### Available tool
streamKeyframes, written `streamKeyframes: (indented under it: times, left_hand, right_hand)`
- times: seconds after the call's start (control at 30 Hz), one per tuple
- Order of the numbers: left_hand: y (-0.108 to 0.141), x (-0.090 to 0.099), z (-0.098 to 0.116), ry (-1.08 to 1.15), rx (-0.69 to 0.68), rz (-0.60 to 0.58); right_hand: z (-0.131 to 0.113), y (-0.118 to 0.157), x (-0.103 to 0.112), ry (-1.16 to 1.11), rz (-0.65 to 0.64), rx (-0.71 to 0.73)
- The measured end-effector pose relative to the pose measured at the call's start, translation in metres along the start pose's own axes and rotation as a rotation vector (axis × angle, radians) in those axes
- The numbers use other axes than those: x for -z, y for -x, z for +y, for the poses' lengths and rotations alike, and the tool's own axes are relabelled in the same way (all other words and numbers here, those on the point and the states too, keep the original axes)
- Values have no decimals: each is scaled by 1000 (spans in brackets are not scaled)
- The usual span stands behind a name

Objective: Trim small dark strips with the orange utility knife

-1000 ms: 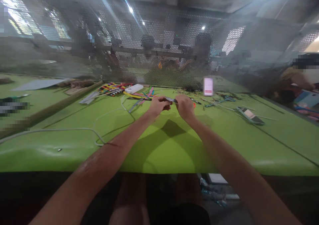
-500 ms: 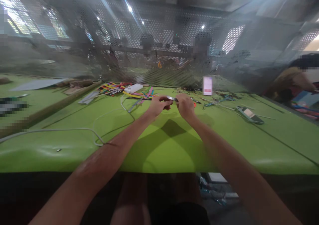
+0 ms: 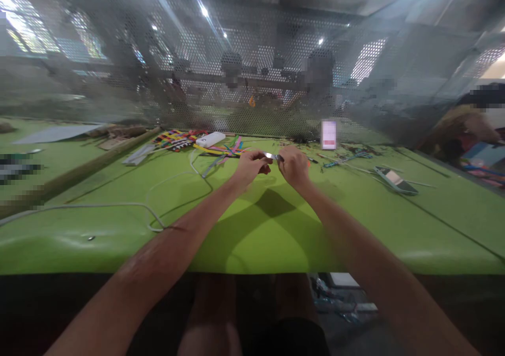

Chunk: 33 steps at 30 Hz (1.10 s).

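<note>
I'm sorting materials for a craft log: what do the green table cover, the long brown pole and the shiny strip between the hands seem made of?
Green cover: probably glossy vinyl, given its smooth, soft highlights.
Brown pole: likely wood or bamboo, dull and rounded.
Shiny strip: bright glint; metal or plastic, can't tell.

Windows (image 3: 23,24) glare at upper left and ceiling lamps (image 3: 204,12) streak through haze, glinting off the silvery strip (image 3: 270,155). My arms (image 3: 169,251) cast soft shadows over the counter (image 3: 98,187), shiny along its near edge; wide-angle distortion stretches my view's sides.
</note>
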<state>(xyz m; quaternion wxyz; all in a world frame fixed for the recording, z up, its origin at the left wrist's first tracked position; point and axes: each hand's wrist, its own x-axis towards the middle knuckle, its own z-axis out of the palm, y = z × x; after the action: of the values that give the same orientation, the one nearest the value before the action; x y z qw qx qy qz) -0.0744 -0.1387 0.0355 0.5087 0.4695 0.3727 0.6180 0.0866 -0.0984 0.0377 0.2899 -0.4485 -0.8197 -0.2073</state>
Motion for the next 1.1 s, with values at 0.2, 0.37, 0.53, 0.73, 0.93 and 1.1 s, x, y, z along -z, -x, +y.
streamKeyframes:
  times: [0.2,0.37,0.53,0.73,0.93,1.1]
  left_hand:
    - [0,0,-1,-18,-32,21]
    - [-2,2,-3,-56,-82,3]
    - [-3,4,-5,-98,-114,6]
    - [-4,5,-5,-86,-132,-1]
    - [-6,6,-7,-107,-151,11]
    - [-4,3,-4,-109,-158,26]
  right_hand:
    - [-6,1,-3,17,-33,-2]
    - [-5,1,-3,24,-38,-26]
    - [-6,1,-1,23,-46,-32]
    - [-7,1,0,30,-26,-35]
    - [-7,1,-2,20,-3,-26]
    - [-7,2,-2,22,-6,-27]
